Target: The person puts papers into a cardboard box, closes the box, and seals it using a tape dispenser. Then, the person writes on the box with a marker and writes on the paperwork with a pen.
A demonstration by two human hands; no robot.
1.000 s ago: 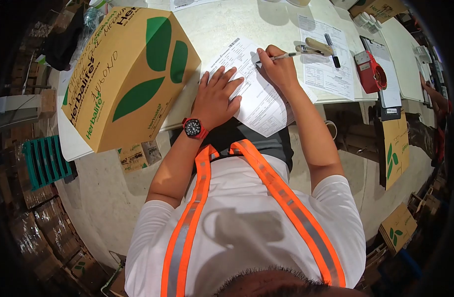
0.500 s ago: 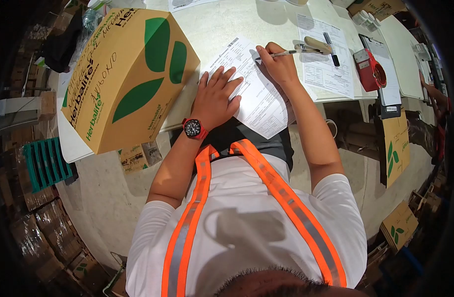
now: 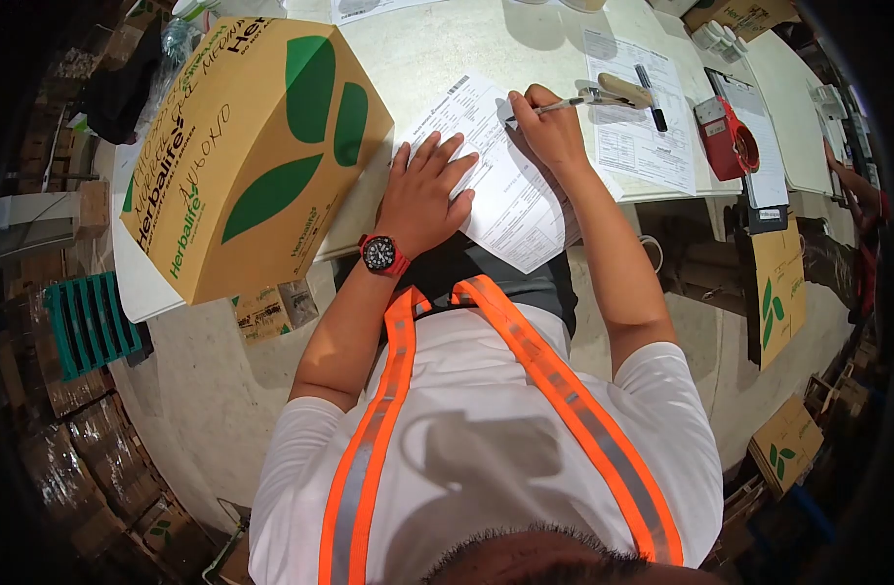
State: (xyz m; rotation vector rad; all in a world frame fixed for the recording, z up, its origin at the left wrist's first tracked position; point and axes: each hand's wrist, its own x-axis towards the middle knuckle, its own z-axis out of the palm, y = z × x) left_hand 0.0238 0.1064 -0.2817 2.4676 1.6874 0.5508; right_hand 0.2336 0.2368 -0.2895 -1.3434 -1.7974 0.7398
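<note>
A printed paper form [image 3: 510, 210] lies on the white table [image 3: 447, 44], its lower corner hanging over the near edge. My left hand [image 3: 428, 185] rests flat on the form's left side, fingers spread. In my right hand [image 3: 548, 127] a pen [image 3: 564, 103] is gripped, its tip at the upper right part of the form. Left of the form stands a large cardboard box [image 3: 261, 156] with green leaf prints and handwriting on it. Just past the pen's rear end are a box cutter [image 3: 624, 91] and a black marker [image 3: 651, 96], lying on other printed sheets [image 3: 642, 146].
A red tape dispenser [image 3: 726, 138] and a clipboard [image 3: 759, 146] sit at the right. Several white containers [image 3: 722, 41] stand farther back. Another person's arm [image 3: 856, 185] shows at the right edge. A green pallet [image 3: 93, 322] and wrapped cartons [image 3: 100, 444] are on the left.
My right hand and the pen have shifted very slightly on the form. My left hand has stayed in place.
</note>
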